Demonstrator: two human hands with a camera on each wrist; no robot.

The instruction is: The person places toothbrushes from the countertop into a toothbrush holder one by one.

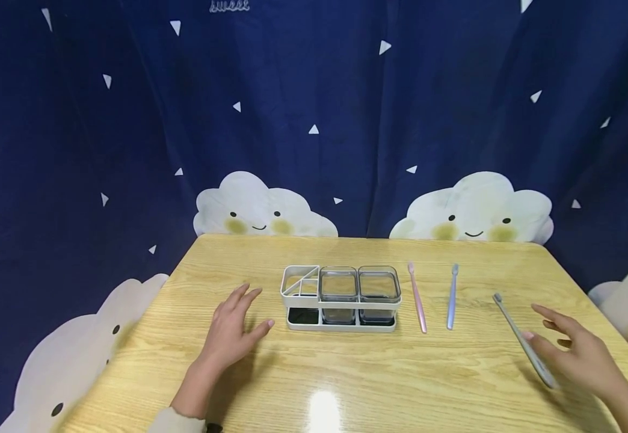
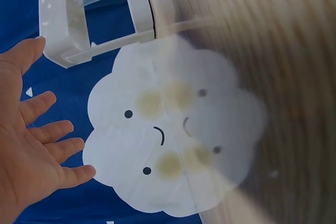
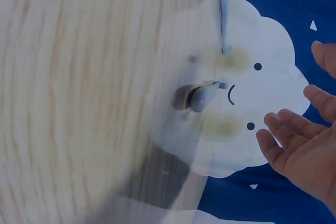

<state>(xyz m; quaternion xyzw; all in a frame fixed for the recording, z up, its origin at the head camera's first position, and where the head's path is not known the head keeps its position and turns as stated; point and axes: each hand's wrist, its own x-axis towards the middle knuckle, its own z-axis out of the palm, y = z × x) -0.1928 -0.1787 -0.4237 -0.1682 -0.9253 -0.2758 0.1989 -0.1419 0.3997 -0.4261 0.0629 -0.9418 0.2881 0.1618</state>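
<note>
My left hand (image 1: 233, 331) is spread above the table, left of a white toothbrush holder (image 1: 358, 305) that holds two clear square cups (image 1: 338, 288). In the left wrist view the holder (image 2: 137, 3) stands beyond my fingertips, and the hand (image 2: 37, 135) holds nothing. My right hand (image 1: 576, 349) hovers beside a grey-green toothbrush (image 1: 525, 343), fingers loosely bent. The right wrist view shows that hand (image 3: 304, 135) apart from the toothbrush (image 3: 202, 98), which is seen end-on.
A pink toothbrush (image 1: 417, 299) and a blue toothbrush (image 1: 452, 297) lie between the holder and the grey-green one. The wooden table (image 1: 390, 379) ends at a dark blue curtain (image 1: 314, 78) with clouds and triangles printed on it.
</note>
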